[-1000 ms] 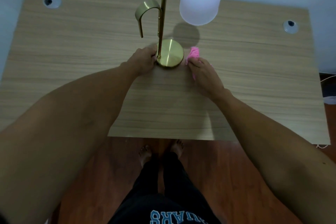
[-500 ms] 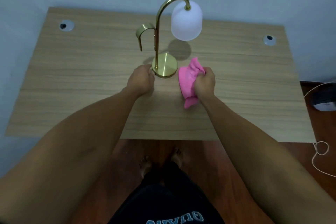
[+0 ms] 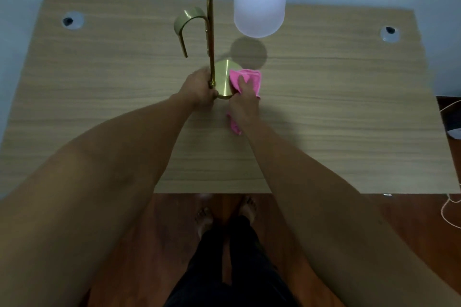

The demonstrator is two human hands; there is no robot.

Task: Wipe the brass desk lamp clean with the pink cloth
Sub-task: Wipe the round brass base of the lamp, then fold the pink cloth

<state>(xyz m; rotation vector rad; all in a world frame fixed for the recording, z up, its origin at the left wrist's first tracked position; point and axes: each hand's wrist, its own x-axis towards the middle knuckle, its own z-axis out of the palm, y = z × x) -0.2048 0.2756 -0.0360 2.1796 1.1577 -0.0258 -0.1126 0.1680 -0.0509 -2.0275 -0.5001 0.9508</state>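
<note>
The brass desk lamp [image 3: 211, 32] stands mid-desk with a round brass base [image 3: 222, 77], a curved stem, a side hook [image 3: 185, 22] and a white frosted shade [image 3: 259, 2]. My left hand [image 3: 199, 91] grips the left edge of the base at the foot of the stem. My right hand [image 3: 243, 102] presses the pink cloth [image 3: 245, 78] onto the right side of the base. A tail of the cloth hangs out below my wrist onto the desk.
The light wooden desk [image 3: 336, 107] has two cable grommets, one at the back left [image 3: 72, 20] and one at the back right [image 3: 389, 32]. A wall runs behind it. Cords [image 3: 451, 204] lie on the floor at the right. My feet [image 3: 224, 214] stand at the desk's front edge.
My right hand has moved left and laid the pink cloth on the lamp base; before, it held the bunched cloth beside the base. My left hand stays on the base. The camera moved closer.
</note>
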